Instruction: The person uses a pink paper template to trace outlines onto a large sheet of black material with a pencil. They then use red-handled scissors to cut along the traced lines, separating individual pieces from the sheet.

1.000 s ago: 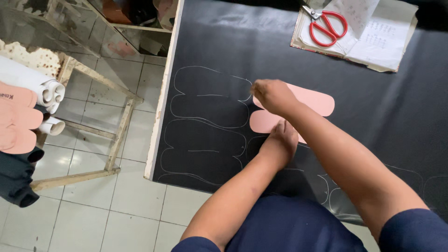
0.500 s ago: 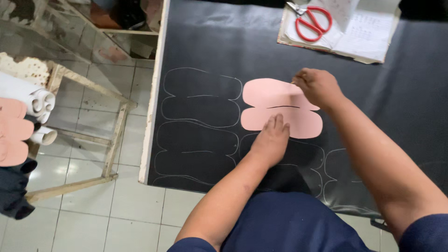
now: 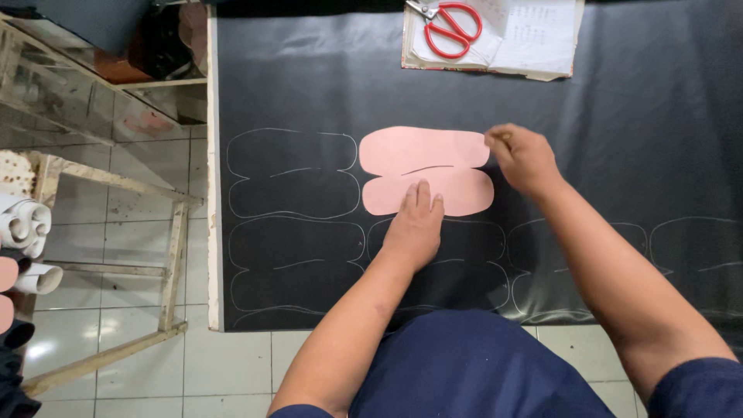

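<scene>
Pink template (image 3: 426, 170) must not slip: keep your left hand (image 3: 416, 226) flat, fingers spread on it, while your right hand (image 3: 522, 159) pinches the marker at its edge.

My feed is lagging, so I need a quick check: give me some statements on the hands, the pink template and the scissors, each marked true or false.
1. The left hand lies flat on the pink template. True.
2. The red scissors are in the right hand. False: they lie on the papers.
3. The right hand is at the template's right end. True.
4. The black sheet has no outlines. False: several traced outlines show.
</scene>
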Available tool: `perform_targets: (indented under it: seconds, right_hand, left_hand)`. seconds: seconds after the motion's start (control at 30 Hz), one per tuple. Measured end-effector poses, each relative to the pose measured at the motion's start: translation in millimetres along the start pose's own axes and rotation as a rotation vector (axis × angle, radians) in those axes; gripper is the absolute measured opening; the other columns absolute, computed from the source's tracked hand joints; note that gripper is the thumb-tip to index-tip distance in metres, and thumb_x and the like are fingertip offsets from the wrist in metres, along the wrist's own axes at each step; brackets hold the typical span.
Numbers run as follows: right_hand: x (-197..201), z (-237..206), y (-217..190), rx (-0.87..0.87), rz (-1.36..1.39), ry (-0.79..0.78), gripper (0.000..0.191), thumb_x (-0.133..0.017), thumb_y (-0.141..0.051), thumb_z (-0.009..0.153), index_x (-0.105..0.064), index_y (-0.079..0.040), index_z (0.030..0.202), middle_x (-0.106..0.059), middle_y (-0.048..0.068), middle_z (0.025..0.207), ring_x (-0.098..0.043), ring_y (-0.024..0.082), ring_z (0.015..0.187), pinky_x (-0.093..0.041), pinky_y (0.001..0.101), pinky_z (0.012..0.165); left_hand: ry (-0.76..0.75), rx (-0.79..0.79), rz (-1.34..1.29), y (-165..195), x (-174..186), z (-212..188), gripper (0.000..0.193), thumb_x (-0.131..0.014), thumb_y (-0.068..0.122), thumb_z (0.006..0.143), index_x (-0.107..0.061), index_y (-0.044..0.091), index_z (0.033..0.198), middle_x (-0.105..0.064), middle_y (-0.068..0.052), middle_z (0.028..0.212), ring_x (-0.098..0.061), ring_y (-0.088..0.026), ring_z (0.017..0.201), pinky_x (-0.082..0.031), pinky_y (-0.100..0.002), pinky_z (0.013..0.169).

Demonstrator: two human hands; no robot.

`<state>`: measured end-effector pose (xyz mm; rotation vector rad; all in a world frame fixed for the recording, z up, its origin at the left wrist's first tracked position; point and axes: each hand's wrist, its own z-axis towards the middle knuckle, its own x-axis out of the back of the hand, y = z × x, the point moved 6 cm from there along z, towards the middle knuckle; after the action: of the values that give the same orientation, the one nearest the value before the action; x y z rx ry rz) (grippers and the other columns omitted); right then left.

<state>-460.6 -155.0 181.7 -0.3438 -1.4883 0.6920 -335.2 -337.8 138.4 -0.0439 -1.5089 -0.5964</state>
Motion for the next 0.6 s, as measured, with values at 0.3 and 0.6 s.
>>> perform_targets:
  seconds: [0.3, 0.6]
  right_hand:
    - [-7, 25, 13, -0.133, 0.173, -0.044, 0.028, -0.060, -0.027, 0.106, -0.071, -0.003, 0.114, -0.077, 0.011, 0.101, -0.073, 0.022, 0.093, -0.055, 0.0337, 0.083]
    - [11, -19, -2, 0.037, -0.198, -0.025, 0.025, -0.066, -0.027, 0.101, -0.075, -0.006, 0.109, -0.074, 0.016, 0.101, -0.070, 0.036, 0.093, -0.055, 0.0442, 0.080]
  left_hand:
    - [0.014, 0.001, -0.011, 2, 5, -1, 0.057, -0.059, 0.008, 0.081, -0.054, -0.006, 0.137, -0.040, -0.035, 0.148, -0.040, -0.050, 0.139, -0.035, -0.048, 0.117]
    - [0.054, -0.034, 0.034, 3, 6, -2, 0.055, -0.060, 0.010, 0.083, -0.056, -0.006, 0.135, -0.042, -0.037, 0.146, -0.042, -0.051, 0.137, -0.036, -0.048, 0.116]
